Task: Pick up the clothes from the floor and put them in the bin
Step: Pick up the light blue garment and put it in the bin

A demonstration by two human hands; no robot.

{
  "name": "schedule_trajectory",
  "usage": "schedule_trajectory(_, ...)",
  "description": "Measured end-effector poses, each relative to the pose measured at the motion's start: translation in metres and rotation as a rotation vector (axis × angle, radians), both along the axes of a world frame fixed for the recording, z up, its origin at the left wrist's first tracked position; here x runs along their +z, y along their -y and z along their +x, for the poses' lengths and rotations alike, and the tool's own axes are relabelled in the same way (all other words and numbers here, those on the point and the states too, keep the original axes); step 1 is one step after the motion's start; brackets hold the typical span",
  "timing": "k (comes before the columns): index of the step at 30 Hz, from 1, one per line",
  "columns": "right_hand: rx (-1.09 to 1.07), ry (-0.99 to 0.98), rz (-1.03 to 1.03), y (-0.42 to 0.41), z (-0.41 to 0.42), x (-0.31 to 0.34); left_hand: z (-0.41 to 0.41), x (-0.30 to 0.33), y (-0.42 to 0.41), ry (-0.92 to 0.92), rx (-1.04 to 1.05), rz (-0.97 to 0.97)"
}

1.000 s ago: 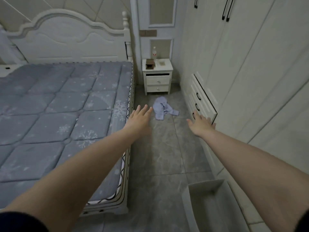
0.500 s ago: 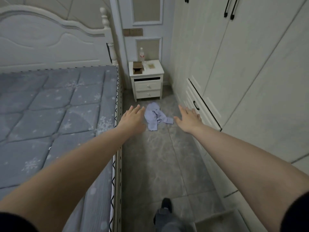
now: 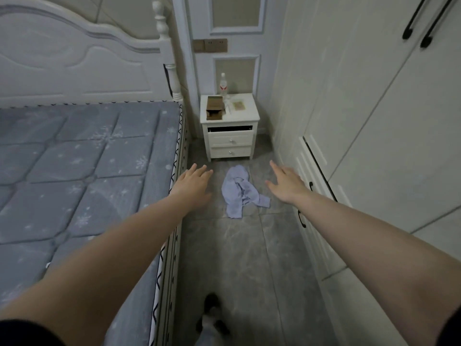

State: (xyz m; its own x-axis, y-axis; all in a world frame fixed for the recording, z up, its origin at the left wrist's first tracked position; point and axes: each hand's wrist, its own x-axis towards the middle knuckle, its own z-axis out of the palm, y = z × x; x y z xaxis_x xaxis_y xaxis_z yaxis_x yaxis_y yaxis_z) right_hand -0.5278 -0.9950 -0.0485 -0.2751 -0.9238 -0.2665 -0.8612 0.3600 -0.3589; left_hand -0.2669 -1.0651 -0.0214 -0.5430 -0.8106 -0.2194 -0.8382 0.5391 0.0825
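Head view: approach step, left hand [image 3: 193, 183] and right hand [image 3: 287, 183] spread, empty, flanking crumpled blue garment [image 3: 239, 191] on floor [image 3: 237, 258]; next, stoop and grasp.

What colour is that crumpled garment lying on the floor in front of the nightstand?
Pale lavender-blue, plain with no visible pattern; the garment shows clearly in the head view, on grey floor tiles.

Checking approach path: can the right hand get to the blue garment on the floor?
Probably yes: the right hand is open beside the blue garment, with bare floor between and nothing covering it.
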Motion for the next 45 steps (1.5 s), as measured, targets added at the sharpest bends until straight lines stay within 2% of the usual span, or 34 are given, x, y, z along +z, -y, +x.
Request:
schedule_trajectory(3,0.022,-0.018,0.019,0.056,-0.019,-0.003,-0.022,-0.005,0.066,0.024,-0.106,-0.056)
schedule_trajectory(6,0.026,-0.081,0.05,0.119,-0.039,-0.004,-0.046,-0.011,0.144,-0.018,-0.1,-0.056)
schedule_trajectory(9,0.002,-0.086,0.074,0.161,-0.048,-0.006,-0.062,-0.011,0.193,-0.037,-0.07,0.048)
schedule_trajectory(12,0.02,-0.053,0.11,0.212,-0.052,-0.012,-0.081,-0.01,0.263,0.041,-0.111,0.101)
schedule_trajectory(16,0.122,-0.1,0.117,0.274,-0.07,-0.018,-0.112,-0.017,0.336,-0.05,-0.041,0.185)
schedule_trajectory(22,0.099,-0.103,0.193,0.384,-0.119,-0.045,-0.163,-0.057,0.422,0.001,-0.085,0.253)
schedule_trajectory(26,0.129,-0.072,0.278,0.464,-0.155,-0.078,-0.188,-0.097,0.486,-0.051,0.08,0.381)
schedule_trajectory(29,0.109,-0.025,0.245,0.52,-0.182,-0.1,-0.204,-0.135,0.536,-0.114,0.211,0.474)
schedule_trajectory(33,-0.041,0.115,0.222,0.582,-0.205,-0.157,-0.221,-0.204,0.592,-0.212,0.358,0.595)
schedule_trajectory(38,-0.057,0.203,0.263,0.631,-0.209,-0.295,-0.237,-0.346,0.656,-0.254,0.447,0.742)
schedule_trajectory(42,-0.033,0.209,0.372,0.649,-0.208,-0.402,-0.246,-0.447,0.674,-0.289,0.548,0.866)
schedule_trajectory(45,-0.031,0.242,0.399,0.66,-0.204,-0.485,-0.249,-0.529,0.677,-0.296,0.507,0.943)
